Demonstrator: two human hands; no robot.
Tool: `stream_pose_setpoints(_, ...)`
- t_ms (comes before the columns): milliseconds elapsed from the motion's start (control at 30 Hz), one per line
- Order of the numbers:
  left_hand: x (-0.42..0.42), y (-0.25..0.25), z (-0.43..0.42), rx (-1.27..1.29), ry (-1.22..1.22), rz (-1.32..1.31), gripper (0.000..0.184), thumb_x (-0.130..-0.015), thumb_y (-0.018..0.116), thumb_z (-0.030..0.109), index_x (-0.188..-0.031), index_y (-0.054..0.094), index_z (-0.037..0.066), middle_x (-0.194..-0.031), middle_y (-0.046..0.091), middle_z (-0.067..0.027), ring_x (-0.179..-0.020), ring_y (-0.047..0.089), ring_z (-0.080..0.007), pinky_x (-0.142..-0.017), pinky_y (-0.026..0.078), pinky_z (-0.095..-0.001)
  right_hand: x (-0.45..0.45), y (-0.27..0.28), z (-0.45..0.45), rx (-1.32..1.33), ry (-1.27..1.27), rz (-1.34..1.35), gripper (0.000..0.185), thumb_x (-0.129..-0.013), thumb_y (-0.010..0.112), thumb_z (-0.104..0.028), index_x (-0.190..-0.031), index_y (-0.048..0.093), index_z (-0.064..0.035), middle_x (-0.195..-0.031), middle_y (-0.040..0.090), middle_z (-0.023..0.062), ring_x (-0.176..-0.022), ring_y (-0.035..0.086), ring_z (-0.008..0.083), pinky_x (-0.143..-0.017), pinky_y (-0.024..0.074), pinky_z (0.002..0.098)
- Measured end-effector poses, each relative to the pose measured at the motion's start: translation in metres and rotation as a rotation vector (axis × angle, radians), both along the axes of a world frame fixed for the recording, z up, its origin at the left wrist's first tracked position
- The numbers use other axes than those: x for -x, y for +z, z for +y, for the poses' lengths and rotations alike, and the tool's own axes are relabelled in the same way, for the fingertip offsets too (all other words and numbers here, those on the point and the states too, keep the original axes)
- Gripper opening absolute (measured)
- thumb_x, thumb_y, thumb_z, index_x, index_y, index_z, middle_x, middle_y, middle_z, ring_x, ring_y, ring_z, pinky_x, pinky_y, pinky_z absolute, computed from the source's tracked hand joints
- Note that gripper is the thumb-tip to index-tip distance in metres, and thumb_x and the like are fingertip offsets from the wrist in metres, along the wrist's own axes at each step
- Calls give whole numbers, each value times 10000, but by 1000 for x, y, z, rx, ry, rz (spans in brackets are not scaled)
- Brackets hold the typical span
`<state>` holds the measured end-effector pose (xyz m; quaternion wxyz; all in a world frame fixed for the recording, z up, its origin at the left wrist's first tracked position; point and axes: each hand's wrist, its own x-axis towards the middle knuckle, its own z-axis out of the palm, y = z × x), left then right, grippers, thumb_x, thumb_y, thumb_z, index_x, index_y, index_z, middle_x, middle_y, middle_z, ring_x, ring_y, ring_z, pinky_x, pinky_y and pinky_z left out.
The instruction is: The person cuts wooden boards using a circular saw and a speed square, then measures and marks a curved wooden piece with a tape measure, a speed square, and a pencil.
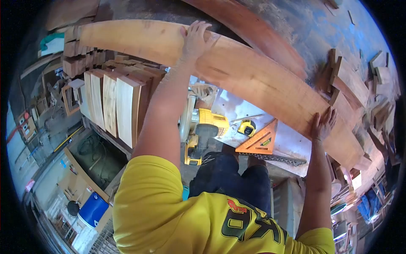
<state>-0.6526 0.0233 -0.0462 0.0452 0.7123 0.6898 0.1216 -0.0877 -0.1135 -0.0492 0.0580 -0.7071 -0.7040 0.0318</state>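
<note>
Plainly, in the head view we have both hands on a long wooden board [253, 80], which stretches across the upper part of the view above a pale work surface [292, 146]. The board is reddish-brown and smooth-looking, paler toward its left end, with darker streaks and smudges near the middle; the wide lens makes it look bowed. Our left hand [195, 39] is open, its fingers reaching to the board's far edge; our right hand [324, 123] is open too, laid flat nearer the right end. Below the board we see a yellow-and-black circular saw [211, 122], a yellow-and-black tape measure [246, 127] and an orange speed square [260, 140], whose small label seems to read "INGCO". Large dark letters and smaller red ones mark our yellow shirt [203, 224], too folded to read surely. Stacked wood blocks [114, 101] stand at left.
</note>
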Motion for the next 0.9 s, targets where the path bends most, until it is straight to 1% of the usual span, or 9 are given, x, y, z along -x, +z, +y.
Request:
stream_pose_setpoints(67, 19, 3, -2, 36, 37, -343, 440, -883, 585, 344, -1252, 526, 112, -1376, 446, -159, -1319, 362, -324, -1114, 220, -462, -3, -3, -3, -12, 10, -2, 677, -896, 529, -446, -1448, 315, -118, -1497, 291, 158, -1399, 233, 343, -1130, 177, 479)
stream_pose_setpoints(300, -25, 165, -164, 11, 85, -461, 474, -900, 561, 219, -1309, 454, 6, -1461, 308, -251, -1378, 265, -393, -1118, 225, -452, -6, -10, -6, -12, -20, -63, 668, -916, 479, -476, -1459, 300, -132, -1513, 267, 152, -1407, 218, 338, -1133, 166, 492)
stream_pose_setpoints(467, -123, 241, -292, -33, 127, -700, 543, -920, 535, 346, -1332, 443, 4, -1449, 344, -231, -1369, 299, -365, -1109, 235, -438, 0, 2, -7, 159, 86, -132, 678, -906, 523, -425, -1446, 299, -81, -1461, 292, 248, -1381, 248, 369, -1117, 205, 502)
stream_pose_setpoints(633, -250, 193, -383, 272, 531, -1521, 590, -940, 468, 494, -1354, 450, 75, -1447, 392, -140, -1343, 361, -264, -1090, 267, -401, 103, 33, -71, 205, 267, 1065, 712, -867, 613, -175, -1448, 242, 0, -1482, 269, 227, -1367, 291, 331, -1121, 238, 388)
stream_pose_setpoints(700, -299, 207, -369, 439, 917, -2047, 729, -894, 438, 636, -1397, 396, 110, -1432, 397, -126, -1315, 376, -285, -1072, 319, -412, 145, 127, -120, 230, 528, 974, 812, -809, 654, -92, -1481, 199, -60, -1479, 314, 190, -1381, 280, 311, -1081, 295, 390)
stream_pose_setpoints(800, -316, 263, -336, 362, 796, -2352, 804, -856, 347, 734, -1414, 343, 154, -1394, 416, -110, -1253, 413, -306, -1016, 326, -536, 141, 290, -163, 570, 623, 962, 577, -925, 524, -264, -1436, 328, -80, -1477, 291, 221, -1371, 269, 364, -1123, 210, 451)
stream_pose_setpoints(833, -310, 282, -331, 283, 808, -2528, 873, -847, 303, 759, -1470, 243, 151, -1484, 324, -120, -1324, 348, -324, -1043, 259, -600, 113, 263, -169, 371, 906, 813, 563, -925, 527, -315, -1419, 370, -95, -1467, 318, 214, -1360, 288, 375, -1115, 228, 454)
stream_pose_setpoints(867, -299, 296, -329, 189, 658, -2516, 890, -845, 315, 758, -1485, 191, 152, -1512, 266, -125, -1357, 302, -322, -1058, 240, -589, 79, 241, -173, 443, 654, 816, 585, -915, 524, -416, -1391, 420, -92, -1438, 378, 205, -1339, 326, 387, -1100, 261, 454)
stream_pose_setpoints(900, -279, 310, -323, 91, 501, -2498, 912, -843, 328, 756, -1500, 138, 153, -1540, 208, -130, -1389, 255, -321, -1072, 222, -578, 27, 206, -171, 576, 607, 279, 646, -893, 524, -502, -1376, 441, -82, -1406, 425, 207, -1304, 375, 398, -1087, 292, 444)
